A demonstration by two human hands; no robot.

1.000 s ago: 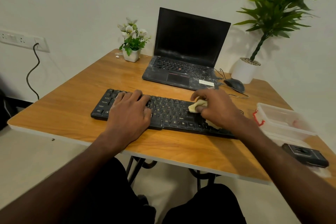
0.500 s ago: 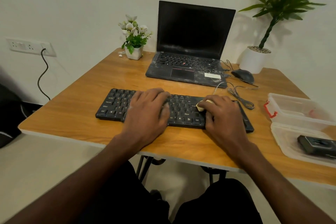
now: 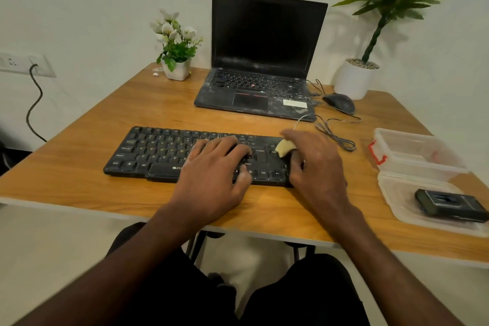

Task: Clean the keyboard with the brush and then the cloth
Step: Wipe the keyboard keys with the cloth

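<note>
Both hands are down on the keyboard (image 3: 158,151) in the head view. Left hand (image 3: 211,177) lies flat with straight fingers spread over the middle keys, pressing to steady the board and gripping nothing. Right hand (image 3: 312,167) is curled around a small yellowish cloth (image 3: 284,147), pinched against the keys at the keyboard's 3 o'clock end; most of the cloth is hidden under the palm.

No brush can be made out anywhere on the table (image 3: 79,167), so this looks like the cloth stage of the cleaning.

Risks, as I judge them: the keyboard sits near the table's 6 o'clock edge, and a hard sideways wipe could slide it if the left hand lifts. A loose cable (image 3: 334,135) lies coiled just beside the right hand at about 1 o'clock; a wide stroke could snag it and tug the mouse (image 3: 338,102). Pressing too hard with such a bunched cloth could catch or lift a keycap.
</note>
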